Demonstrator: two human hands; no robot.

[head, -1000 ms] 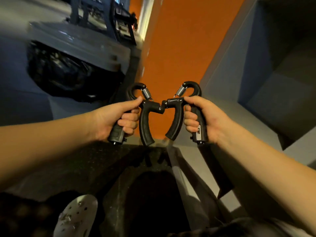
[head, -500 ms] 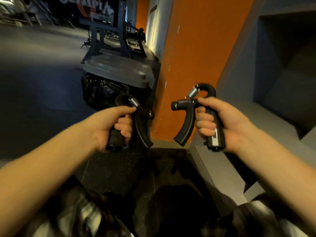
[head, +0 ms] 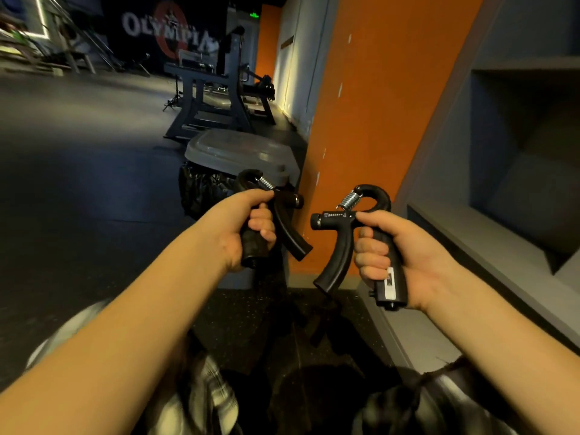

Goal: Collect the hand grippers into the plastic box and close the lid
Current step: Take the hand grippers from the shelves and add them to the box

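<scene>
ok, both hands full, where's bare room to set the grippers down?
Bare: grey ledge right of the right hand, below the shelf recess; dark floor left of the lidded box. Crowded: box hard by the orange pillar, lid on.

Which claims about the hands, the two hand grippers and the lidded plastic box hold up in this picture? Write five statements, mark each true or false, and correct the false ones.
1. The left hand grips a black hand gripper. True.
2. The right hand holds nothing. False: it grips a second hand gripper.
3. The two grippers touch each other. False: there is a clear gap between them.
4. The grey lid lies on top of the plastic box. True.
5. Both grippers are inside the box. False: each is in a hand, in front of the box.
</scene>
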